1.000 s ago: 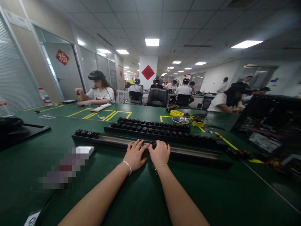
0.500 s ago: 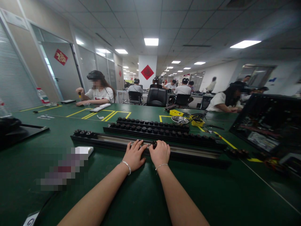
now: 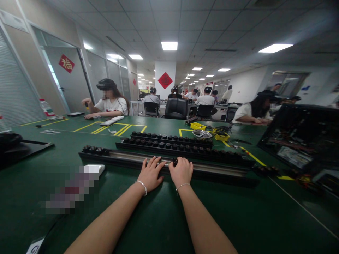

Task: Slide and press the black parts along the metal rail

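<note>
Head view, left hand [image 3: 150, 176] on rail [image 3: 212, 169], right hand [image 3: 181, 171] holding black part [image 3: 174, 161]

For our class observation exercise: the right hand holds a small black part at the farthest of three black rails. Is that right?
Not the farthest: the head view shows the right hand holding the small black part at the nearest black rail.

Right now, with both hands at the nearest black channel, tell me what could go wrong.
The small black part held by the right hand might slip loose. The left hand has its fingers spread over the nearest black channel; if it presses unevenly, the channel could shift. A second channel, lined with black knob-like pieces, sits close behind, so a forward push might bump it.
</note>
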`<state>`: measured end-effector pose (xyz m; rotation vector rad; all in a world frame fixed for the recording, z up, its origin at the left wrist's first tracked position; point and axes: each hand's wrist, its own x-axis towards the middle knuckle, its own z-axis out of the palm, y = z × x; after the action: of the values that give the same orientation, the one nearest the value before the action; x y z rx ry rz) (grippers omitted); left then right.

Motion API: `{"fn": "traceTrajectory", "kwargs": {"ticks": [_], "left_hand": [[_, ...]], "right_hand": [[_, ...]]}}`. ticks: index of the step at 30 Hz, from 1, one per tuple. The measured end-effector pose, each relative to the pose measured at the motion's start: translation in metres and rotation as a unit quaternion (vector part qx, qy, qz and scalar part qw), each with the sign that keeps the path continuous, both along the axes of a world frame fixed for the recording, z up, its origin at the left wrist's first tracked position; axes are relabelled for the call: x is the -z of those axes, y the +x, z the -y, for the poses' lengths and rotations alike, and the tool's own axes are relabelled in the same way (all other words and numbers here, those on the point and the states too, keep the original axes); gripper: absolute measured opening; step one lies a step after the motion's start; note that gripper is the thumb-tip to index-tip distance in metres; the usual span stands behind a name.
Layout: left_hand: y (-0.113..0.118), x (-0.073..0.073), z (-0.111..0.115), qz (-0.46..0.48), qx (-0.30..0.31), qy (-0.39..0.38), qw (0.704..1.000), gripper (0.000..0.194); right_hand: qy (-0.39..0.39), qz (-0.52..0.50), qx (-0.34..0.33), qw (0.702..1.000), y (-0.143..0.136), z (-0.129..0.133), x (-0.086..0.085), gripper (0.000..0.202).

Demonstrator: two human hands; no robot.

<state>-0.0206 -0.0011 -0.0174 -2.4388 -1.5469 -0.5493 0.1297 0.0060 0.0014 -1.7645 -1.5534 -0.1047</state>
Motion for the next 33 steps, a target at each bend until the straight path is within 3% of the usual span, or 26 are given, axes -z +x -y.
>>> {"fn": "traceTrajectory", "kwargs": {"ticks": [33], "left_hand": [[-0.001, 0.000, 0.000, 0.008, 0.006, -0.001, 1.000, 0.062]], "right_hand": [[0.006, 0.013, 0.019, 1.000, 0.012, 0.001, -0.001, 0.024]]}}
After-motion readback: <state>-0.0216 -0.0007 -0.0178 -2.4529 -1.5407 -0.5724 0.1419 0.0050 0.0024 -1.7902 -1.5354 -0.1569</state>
